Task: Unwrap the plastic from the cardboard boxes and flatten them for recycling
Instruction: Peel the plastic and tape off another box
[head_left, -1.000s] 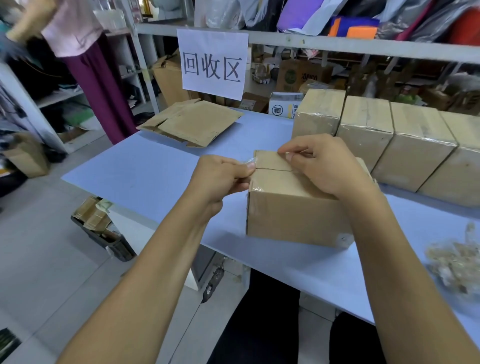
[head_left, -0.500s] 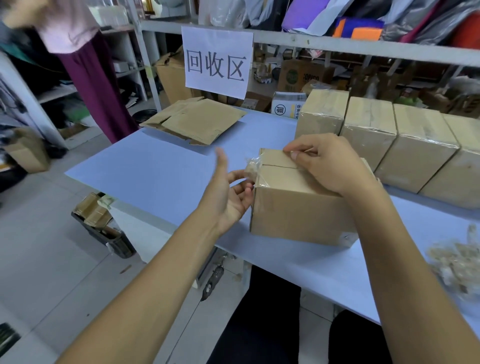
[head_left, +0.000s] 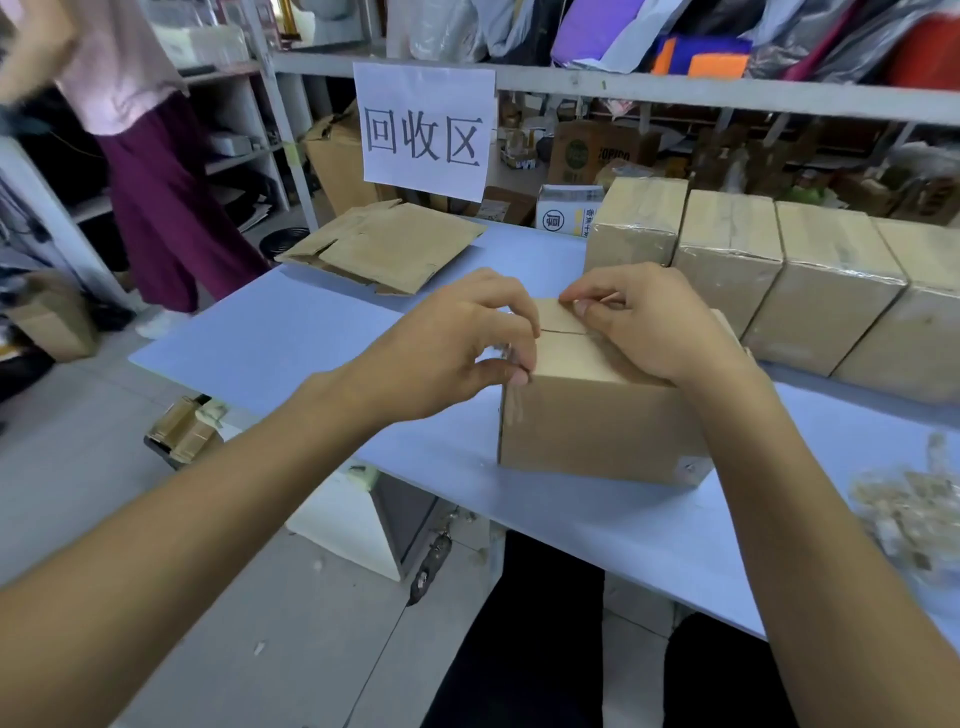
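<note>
A brown cardboard box (head_left: 587, 426) wrapped in clear plastic stands on the light blue table (head_left: 291, 338) in front of me. My left hand (head_left: 457, 343) is at the box's top left corner, thumb and fingertips pinching the plastic film there. My right hand (head_left: 649, 322) rests on the box top, its fingers curled and pinching at the film near the flap seam. A row of several plastic-wrapped boxes (head_left: 727, 265) stands behind it to the right. Flattened cardboard (head_left: 384, 244) lies at the table's far left.
A crumpled heap of removed plastic (head_left: 914, 519) lies at the table's right edge. A white paper sign (head_left: 423, 130) hangs from the shelf rail behind. A person in purple trousers (head_left: 161, 208) stands at the left by the shelving. A bin with scraps (head_left: 182, 431) sits on the floor.
My left hand opened and dropped away from the box half a second ago, then came back up and now pinches the film at the top left corner. The right hand stayed on top.
</note>
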